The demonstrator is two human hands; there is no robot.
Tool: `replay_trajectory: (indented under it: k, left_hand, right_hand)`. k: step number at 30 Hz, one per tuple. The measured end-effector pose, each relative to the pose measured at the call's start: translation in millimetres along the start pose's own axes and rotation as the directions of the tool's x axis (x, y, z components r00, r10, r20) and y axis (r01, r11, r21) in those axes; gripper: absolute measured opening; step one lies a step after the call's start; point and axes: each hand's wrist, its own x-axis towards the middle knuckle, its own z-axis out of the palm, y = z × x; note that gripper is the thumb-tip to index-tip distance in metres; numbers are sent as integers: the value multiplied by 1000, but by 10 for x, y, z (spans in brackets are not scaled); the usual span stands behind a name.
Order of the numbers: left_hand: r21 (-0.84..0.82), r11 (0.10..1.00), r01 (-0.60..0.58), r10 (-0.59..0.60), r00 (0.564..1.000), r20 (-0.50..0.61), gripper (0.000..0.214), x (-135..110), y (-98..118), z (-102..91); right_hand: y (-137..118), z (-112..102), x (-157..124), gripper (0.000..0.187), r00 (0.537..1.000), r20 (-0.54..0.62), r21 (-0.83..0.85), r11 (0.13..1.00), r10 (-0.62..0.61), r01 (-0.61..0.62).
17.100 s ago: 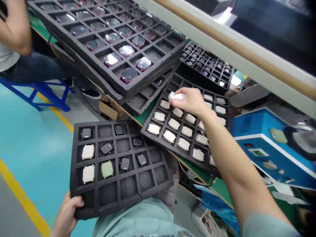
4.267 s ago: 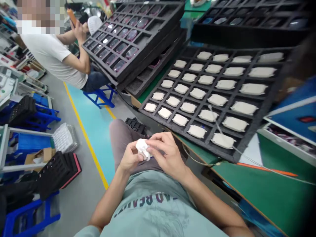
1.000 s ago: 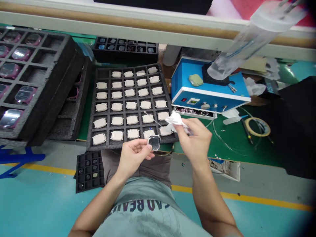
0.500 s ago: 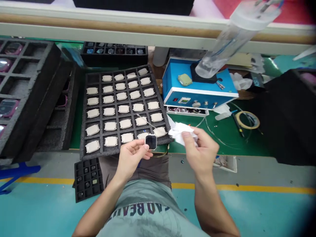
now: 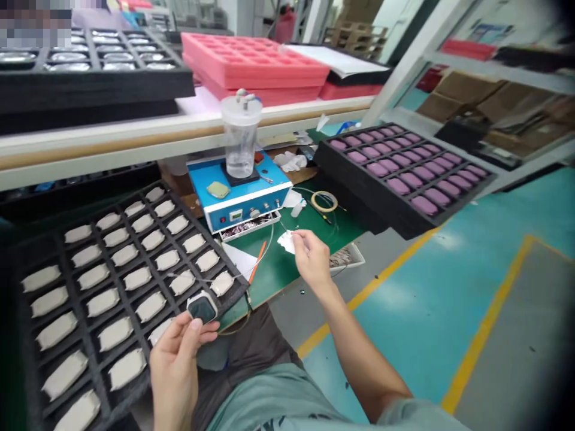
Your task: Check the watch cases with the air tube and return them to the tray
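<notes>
My left hand (image 5: 175, 365) is closed on a small square watch body (image 5: 202, 307) with a dark glossy face and a pale rim, held up over my lap by the corner of a black foam tray (image 5: 58, 239). That tray holds several beige watch cases in rows. My right hand (image 5: 311, 257) is stretched out over the green bench, its fingers pinched on a crumpled white wipe (image 5: 287, 241). The two hands are well apart.
A blue control box (image 5: 238, 197) with a clear lidded cup (image 5: 240, 140) on it stands behind the wipe. To the right a black tray of purple cases (image 5: 404, 176) overhangs the bench. Pink foam trays (image 5: 256, 66) lie on the shelf above. Tape roll (image 5: 324, 201) and thin tubing lie nearby.
The view has swung right and up. My right hand has moved away from the left, out over the green bench with the wipe. The left hand still holds the watch body.
</notes>
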Motion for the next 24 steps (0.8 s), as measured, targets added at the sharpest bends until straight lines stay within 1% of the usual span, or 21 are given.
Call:
replay_trajectory:
  k: [2, 4, 5, 6, 7, 8, 9, 10, 11, 12, 13, 14, 17, 18, 19, 21, 22, 23, 24]
  left_hand:
    - [-21, 1000, 9, -9, 1000, -24, 50, 20, 23, 29]
    - [-44, 999, 21, -22, 999, -41, 52, 22, 52, 65]
    - [-62, 997, 35, -37, 999, -37, 53, 15, 71, 83]
    - [-81, 995, 59, -60, 998, -14, 53, 5, 92, 98]
    - [-98, 991, 91, -89, 996, 26, 52, -9, 116, 110]
    - [-107, 986, 128, -120, 990, 78, 50, -24, 139, 115]
    - [-111, 981, 161, -146, 981, 131, 49, -39, 158, 112]
    - [-108, 977, 184, -163, 971, 176, 48, -53, 173, 99]
    - [-102, 976, 194, -170, 963, 208, 47, -66, 181, 75]
    - [-98, 976, 193, -167, 959, 230, 46, -79, 182, 40]
    - [-101, 977, 185, -157, 958, 241, 44, -92, 176, -4]
    - [-107, 978, 178, -146, 957, 252, 41, -108, 167, -55]
    - [-141, 971, 196, -144, 939, 311, 34, -168, 136, -226]
    - [-159, 965, 210, -149, 933, 328, 34, -186, 133, -281]
    - [-180, 958, 225, -154, 928, 338, 34, -199, 135, -337]
    - [-214, 949, 232, -152, 930, 334, 39, -205, 154, -459]
    - [-220, 953, 208, -134, 941, 311, 42, -199, 168, -532]
    - [-205, 966, 160, -100, 957, 273, 45, -192, 181, -614]
    - [-162, 983, 82, -47, 977, 210, 45, -184, 191, -707]
  right_hand:
    - [17, 19, 67, 28, 1000, -5, -26, 1000, -17, 17]
    - [-98, 53, 45, 29, 999, -36, -45, 998, -35, 34]
    - [-201, 75, -2, 30, 998, -29, -17, 998, -53, 52]
    - [-325, 100, -69, 31, 997, 15, 43, 996, -75, 75]
    - [-463, 128, -150, 30, 987, 115, 165, 982, -116, 96]
    - [-606, 159, -236, 30, 946, 270, 332, 940, -178, 82]
    - [-743, 196, -317, 33, 860, 441, 487, 873, -255, 9]
    - [-867, 237, -389, 37, 753, 568, 597, 797, -333, -98]
    - [-975, 283, -447, 42, 657, 640, 652, 734, -399, -190]
    - [-1063, 330, -491, 46, 578, 683, 676, 686, -447, -269]
    - [-1133, 374, -527, 48, 523, 707, 683, 654, -477, -327]
    - [-1189, 414, -560, 49, 482, 724, 679, 633, -493, -371]
    - [-1317, 483, -692, 45, 387, 788, 616, 605, -480, -504]
    - [-1356, 493, -747, 43, 368, 807, 590, 603, -462, -537]
    - [-1395, 500, -797, 41, 359, 822, 569, 605, -442, -557]
    - [-1487, 537, -849, 39, 367, 839, 545, 619, -403, -566]
    - [-1550, 584, -837, 39, 378, 840, 541, 634, -389, -552]
    - [-1633, 660, -796, 40, 393, 837, 543, 657, -380, -522]
    - [-1741, 776, -727, 41, 410, 829, 550, 689, -380, -472]
